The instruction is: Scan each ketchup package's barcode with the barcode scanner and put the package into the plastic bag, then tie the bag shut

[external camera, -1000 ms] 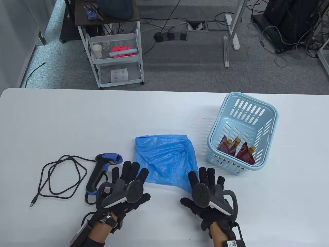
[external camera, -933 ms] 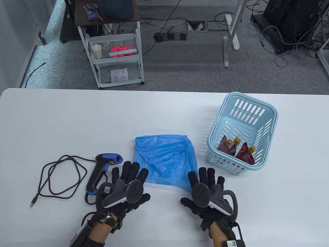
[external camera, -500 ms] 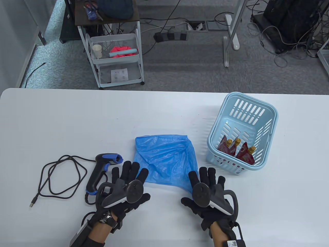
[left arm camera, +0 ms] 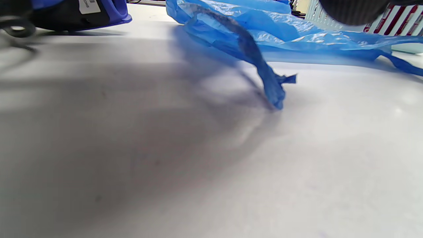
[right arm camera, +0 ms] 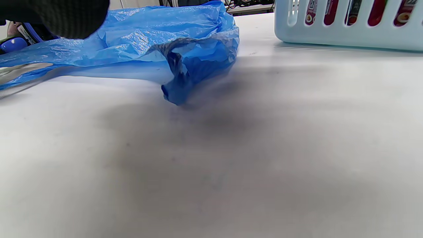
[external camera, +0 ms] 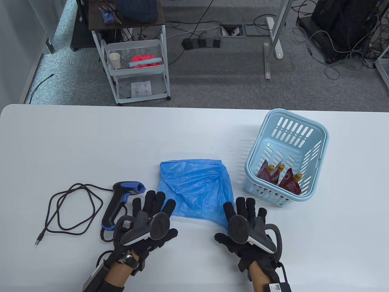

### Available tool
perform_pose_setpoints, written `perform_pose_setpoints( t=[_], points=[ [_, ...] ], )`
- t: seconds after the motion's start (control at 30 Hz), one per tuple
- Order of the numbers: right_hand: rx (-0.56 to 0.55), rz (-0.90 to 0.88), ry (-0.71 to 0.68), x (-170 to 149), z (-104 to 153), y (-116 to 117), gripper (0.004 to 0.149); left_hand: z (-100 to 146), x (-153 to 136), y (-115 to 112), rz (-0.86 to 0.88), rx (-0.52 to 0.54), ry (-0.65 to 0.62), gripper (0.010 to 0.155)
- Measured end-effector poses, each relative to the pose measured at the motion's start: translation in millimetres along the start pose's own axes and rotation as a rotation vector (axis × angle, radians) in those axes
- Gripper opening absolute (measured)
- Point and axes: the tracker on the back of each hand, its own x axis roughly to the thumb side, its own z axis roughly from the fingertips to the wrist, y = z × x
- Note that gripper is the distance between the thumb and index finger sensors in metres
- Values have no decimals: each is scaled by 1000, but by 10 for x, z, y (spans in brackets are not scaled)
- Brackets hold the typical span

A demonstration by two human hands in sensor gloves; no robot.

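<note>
A blue plastic bag (external camera: 196,188) lies flat in the middle of the white table, its handles trailing toward me (left arm camera: 271,82) (right arm camera: 185,76). Left of it lies the black and blue barcode scanner (external camera: 120,202) with its coiled cable (external camera: 71,210). Three red ketchup packages (external camera: 281,179) with gold caps stand in the light blue basket (external camera: 319,158) at the right. My left hand (external camera: 150,206) rests flat, fingers straight, at the bag's near left corner beside the scanner. My right hand (external camera: 246,210) lies flat at the bag's near right corner. Neither hand holds anything.
The table's far edge (external camera: 194,106) borders a floor with a white trolley (external camera: 136,60) and loose cables. The basket (right arm camera: 347,29) stands close to my right hand. The scanner's base (left arm camera: 76,15) sits just left of my left hand.
</note>
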Motion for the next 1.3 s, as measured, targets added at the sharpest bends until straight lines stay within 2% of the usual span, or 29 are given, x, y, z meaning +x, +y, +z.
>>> perform_pose_setpoints(
  t=[0.7,1.07,1.3],
  points=[
    [-7,-31,-14,-15,1,-25,94,11,9,48,13,23,-4,89],
    [-21,-68,-27,-34,14,-50,94,14,167,333,56,52,-12,89],
    [-24,-81,-35,-34,12,-47,94,-110,320,500,53,39,-19,90]
  ],
)
